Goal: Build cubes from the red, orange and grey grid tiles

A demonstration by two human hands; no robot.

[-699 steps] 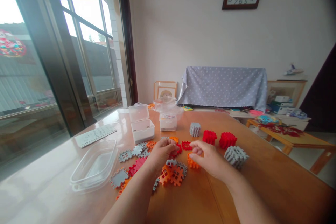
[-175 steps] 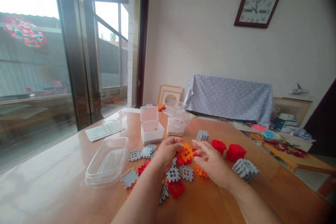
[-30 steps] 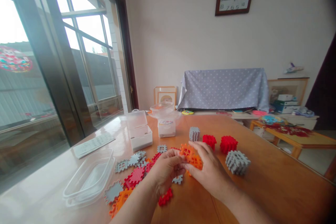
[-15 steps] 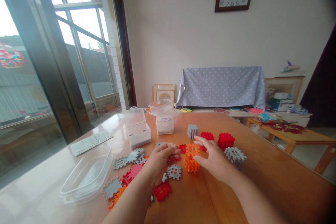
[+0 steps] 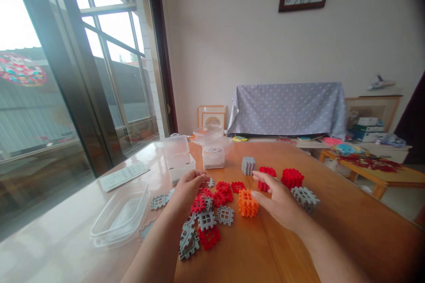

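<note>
My left hand (image 5: 188,189) is over the left side of the loose pile, fingers loosely bent and nothing visible in them. Just past its fingertips lies a small grey piece (image 5: 210,182). Toothed, interlocking plastic squares lie below it: red pieces (image 5: 222,194), grey window-shaped pieces (image 5: 206,219) and a red window piece (image 5: 209,237). My right hand (image 5: 277,199) is open, thumb and fingers spread, beside an orange stack of squares (image 5: 248,203); whether the thumb touches it I cannot tell. Behind that hand stands a red stack (image 5: 266,178), partly hidden.
Further stacks stand on the table: grey (image 5: 249,166), red (image 5: 292,177) and grey (image 5: 304,198). At left lie a clear plastic tub (image 5: 119,216) and a printed sheet (image 5: 125,177). An open-lidded box (image 5: 181,167) and a lidded white box (image 5: 213,158) stand farther back.
My left hand has moved left, uncovering red and grey pieces in the pile's middle. My right hand stays beside the orange stack. The whole view has shifted slightly.
</note>
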